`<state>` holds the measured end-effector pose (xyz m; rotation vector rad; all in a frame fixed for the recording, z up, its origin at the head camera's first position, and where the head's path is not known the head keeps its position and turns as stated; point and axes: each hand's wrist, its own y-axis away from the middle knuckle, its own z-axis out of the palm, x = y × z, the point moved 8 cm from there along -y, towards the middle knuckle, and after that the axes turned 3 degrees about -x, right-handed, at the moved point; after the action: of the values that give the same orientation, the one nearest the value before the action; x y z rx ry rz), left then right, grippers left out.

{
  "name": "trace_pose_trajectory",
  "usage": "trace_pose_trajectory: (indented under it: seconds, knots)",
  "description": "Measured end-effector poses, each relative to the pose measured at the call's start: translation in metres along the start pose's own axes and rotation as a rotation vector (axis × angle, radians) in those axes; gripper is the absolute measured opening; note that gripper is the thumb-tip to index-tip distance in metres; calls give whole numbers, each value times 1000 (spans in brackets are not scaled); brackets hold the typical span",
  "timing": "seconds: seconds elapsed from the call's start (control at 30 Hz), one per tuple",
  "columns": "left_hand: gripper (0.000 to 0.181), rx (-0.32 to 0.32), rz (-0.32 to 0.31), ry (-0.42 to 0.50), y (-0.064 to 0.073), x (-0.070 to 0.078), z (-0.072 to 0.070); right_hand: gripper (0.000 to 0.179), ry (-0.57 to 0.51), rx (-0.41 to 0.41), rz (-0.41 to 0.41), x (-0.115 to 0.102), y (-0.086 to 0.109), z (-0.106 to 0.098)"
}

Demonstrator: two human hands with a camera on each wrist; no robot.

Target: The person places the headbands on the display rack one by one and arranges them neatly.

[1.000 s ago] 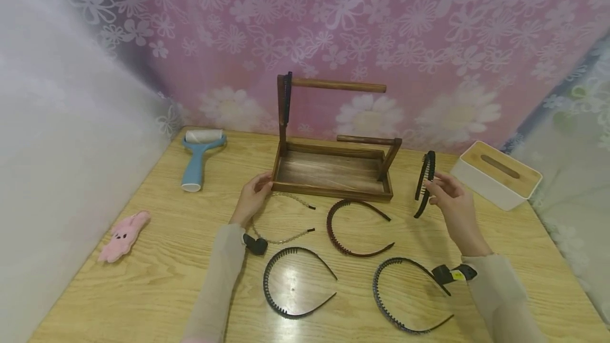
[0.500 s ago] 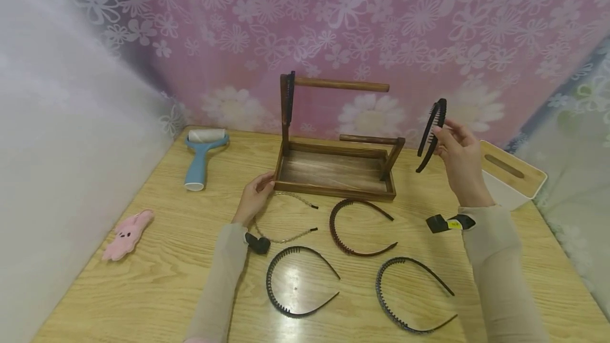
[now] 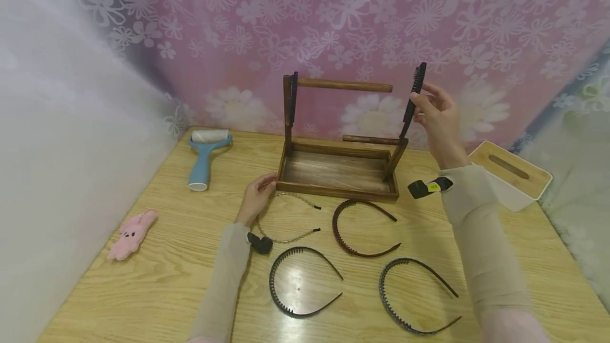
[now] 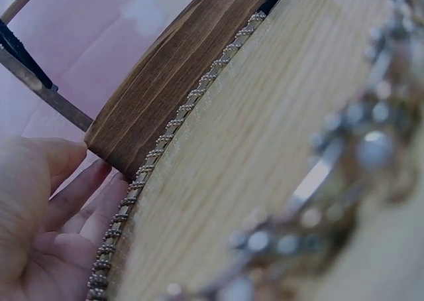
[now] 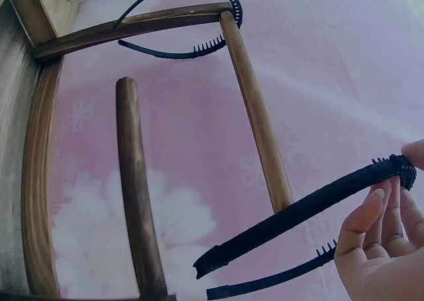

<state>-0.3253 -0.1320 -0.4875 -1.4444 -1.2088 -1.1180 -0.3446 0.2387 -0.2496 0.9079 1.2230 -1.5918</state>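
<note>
High at the right, my right hand [image 3: 438,115] pinches a black toothed headband [image 3: 415,91] near its top, seen almost edge-on. In the right wrist view the headband's two ends [image 5: 212,258] point toward the free end of the wooden stand's upper bar [image 5: 255,109]. Another black headband [image 3: 293,98] hangs at the inner end of that bar, against the upright. My left hand [image 3: 257,199] holds the front left corner of the wooden headband stand [image 3: 335,192], thumb on its front edge. Next to that hand lies a thin beaded headband [image 4: 169,125].
On the table lie a dark red headband [image 3: 335,226], a black one [image 3: 273,282] and a grey-black one [image 3: 383,292]. A blue lint roller [image 3: 200,165] and pink plush toy [image 3: 132,234] lie left. A white tissue box [image 3: 512,195] stands right. The stand also has a lower bar [image 3: 369,139].
My right hand has lifted the black headband from near the tabletop, up and then left, to beside the upper bar's free end. The headband has turned edge-on. My left hand stays at the corner.
</note>
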Motion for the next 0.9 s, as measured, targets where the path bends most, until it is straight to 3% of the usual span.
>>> trace_pose_trajectory:
  seconds: [0.13, 0.43, 0.9]
  knots:
    - [39, 3, 26, -24, 0, 2, -1, 29, 25, -7, 17, 3, -11, 10]
    - [40, -34, -79, -5, -6, -5, 4, 40, 59, -78, 171, 33, -24, 44]
    - [40, -44, -26, -5, -6, -2, 5, 46, 167, -244, 326, 76, -24, 120]
